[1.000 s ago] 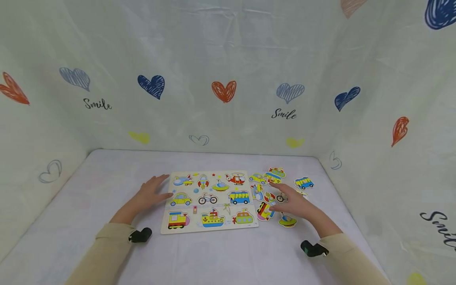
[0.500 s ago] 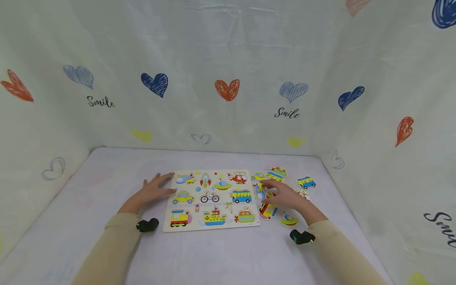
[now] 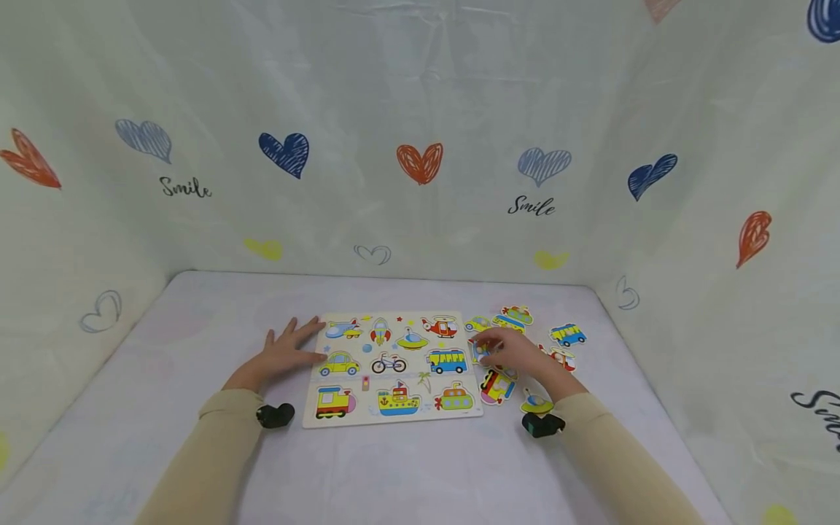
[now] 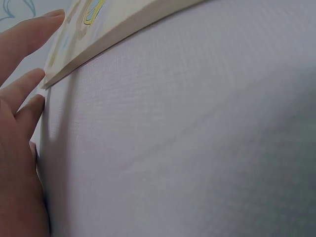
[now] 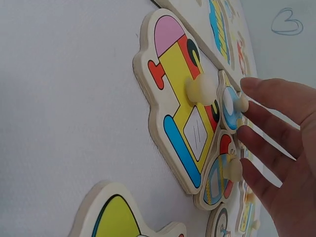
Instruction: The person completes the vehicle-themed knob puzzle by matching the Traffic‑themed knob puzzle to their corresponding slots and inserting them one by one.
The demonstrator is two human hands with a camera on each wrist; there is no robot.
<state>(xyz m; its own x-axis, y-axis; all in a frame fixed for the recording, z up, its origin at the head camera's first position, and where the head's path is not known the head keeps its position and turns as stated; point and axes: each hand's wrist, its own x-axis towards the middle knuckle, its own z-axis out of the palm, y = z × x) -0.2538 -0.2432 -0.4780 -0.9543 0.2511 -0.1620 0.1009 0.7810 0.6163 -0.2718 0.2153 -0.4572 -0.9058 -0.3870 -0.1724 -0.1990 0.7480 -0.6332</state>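
Note:
A pale wooden puzzle board (image 3: 400, 419) with printed vehicles lies mid-table. My left hand (image 3: 281, 359) stays at its left edge, fingers spread and fingertips touching the rim; the left wrist view shows the board corner (image 4: 61, 74) beside them. Over the loose pieces right of the board is my right hand (image 3: 515, 354). In the right wrist view, its thumb and fingers are spread around the small knob (image 5: 242, 103) of a blue airplane piece (image 5: 229, 111); whether they touch it is unclear. Close by lie a train piece (image 5: 173, 89) and a rocket piece (image 5: 215, 180).
Other knobbed pieces lie around the right hand: a flying saucer (image 3: 537, 401), a bus (image 3: 567, 335), a helicopter (image 3: 563, 359), a submarine (image 3: 518, 314) and a car (image 3: 477, 324). Some overlap. Behind the white-covered table (image 3: 394, 474) hangs a curtain (image 3: 354, 87) with hearts.
My right hand has moved left across the loose pieces to the airplane piece, and its thumb and fingers have drawn closer together. The left hand has stayed at the board's left edge.

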